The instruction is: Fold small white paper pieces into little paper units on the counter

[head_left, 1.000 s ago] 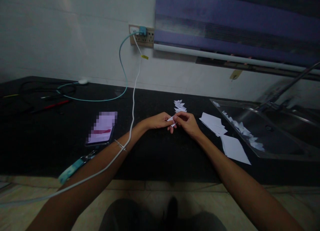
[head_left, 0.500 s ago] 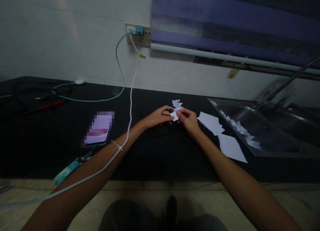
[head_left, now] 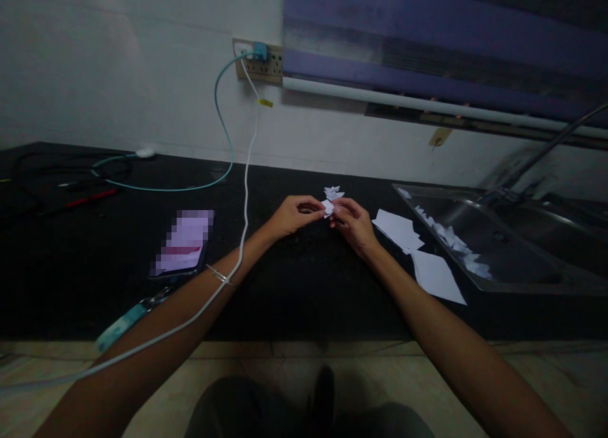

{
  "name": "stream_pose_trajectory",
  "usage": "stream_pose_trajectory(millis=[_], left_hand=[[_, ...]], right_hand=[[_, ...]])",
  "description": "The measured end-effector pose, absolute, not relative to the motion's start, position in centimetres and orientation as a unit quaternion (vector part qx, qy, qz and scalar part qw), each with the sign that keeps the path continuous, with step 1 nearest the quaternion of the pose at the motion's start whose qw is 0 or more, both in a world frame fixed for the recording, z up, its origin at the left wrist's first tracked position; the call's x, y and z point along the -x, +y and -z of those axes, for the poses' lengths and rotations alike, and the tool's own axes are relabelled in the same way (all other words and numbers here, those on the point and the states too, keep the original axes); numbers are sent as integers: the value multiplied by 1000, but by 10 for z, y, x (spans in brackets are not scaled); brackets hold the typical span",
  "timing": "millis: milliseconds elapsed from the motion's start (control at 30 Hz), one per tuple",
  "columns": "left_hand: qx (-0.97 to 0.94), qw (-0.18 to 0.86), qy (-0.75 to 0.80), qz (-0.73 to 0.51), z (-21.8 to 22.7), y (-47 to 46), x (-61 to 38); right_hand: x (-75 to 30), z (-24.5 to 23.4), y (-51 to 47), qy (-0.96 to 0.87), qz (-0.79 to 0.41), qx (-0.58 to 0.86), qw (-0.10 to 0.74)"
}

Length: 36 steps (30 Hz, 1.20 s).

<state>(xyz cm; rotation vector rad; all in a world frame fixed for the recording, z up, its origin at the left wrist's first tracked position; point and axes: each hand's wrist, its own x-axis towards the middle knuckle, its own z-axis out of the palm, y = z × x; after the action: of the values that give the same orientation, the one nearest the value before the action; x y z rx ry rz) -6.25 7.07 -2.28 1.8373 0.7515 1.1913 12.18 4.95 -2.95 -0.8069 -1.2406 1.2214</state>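
My left hand [head_left: 293,214] and my right hand [head_left: 350,221] meet over the black counter [head_left: 294,280], and both pinch one small white piece of paper [head_left: 327,207] between their fingertips. Just behind the hands lies a little heap of folded white paper pieces [head_left: 333,192]. To the right of my right hand sits a loose stack of white paper squares [head_left: 398,230], with one larger sheet [head_left: 436,276] lying nearer the counter's front.
A phone [head_left: 182,243] with a lit screen lies left of my left arm, a teal lanyard [head_left: 124,324] near the edge. A white cable [head_left: 246,172] runs from the wall socket [head_left: 259,61] over my left forearm. A steel sink [head_left: 503,248] holding paper scraps is at right. Cables lie far left.
Both hands have shifted slightly away from me, toward the heap of folded pieces, still working the small paper; it now looks smaller and more tightly pinched between the fingertips.
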Motion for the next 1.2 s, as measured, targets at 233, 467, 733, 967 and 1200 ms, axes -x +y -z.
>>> stream_pose_trajectory(millis=[233, 467, 733, 967, 1200], left_hand=[[-703, 425, 302, -483, 21, 70, 65], [-693, 427, 329, -479, 17, 69, 67], [-704, 384, 348, -485, 17, 70, 68], [-700, 380, 335, -504, 20, 71, 65], [-703, 362, 329, -515, 19, 71, 64]], right_hand=[[-124, 30, 48, -561, -497, 340, 568], [-124, 29, 46, -568, -482, 336, 577], [-122, 28, 46, -579, -438, 374, 577], [-122, 28, 47, -604, -385, 399, 572], [-121, 29, 48, -571, -428, 369, 596]])
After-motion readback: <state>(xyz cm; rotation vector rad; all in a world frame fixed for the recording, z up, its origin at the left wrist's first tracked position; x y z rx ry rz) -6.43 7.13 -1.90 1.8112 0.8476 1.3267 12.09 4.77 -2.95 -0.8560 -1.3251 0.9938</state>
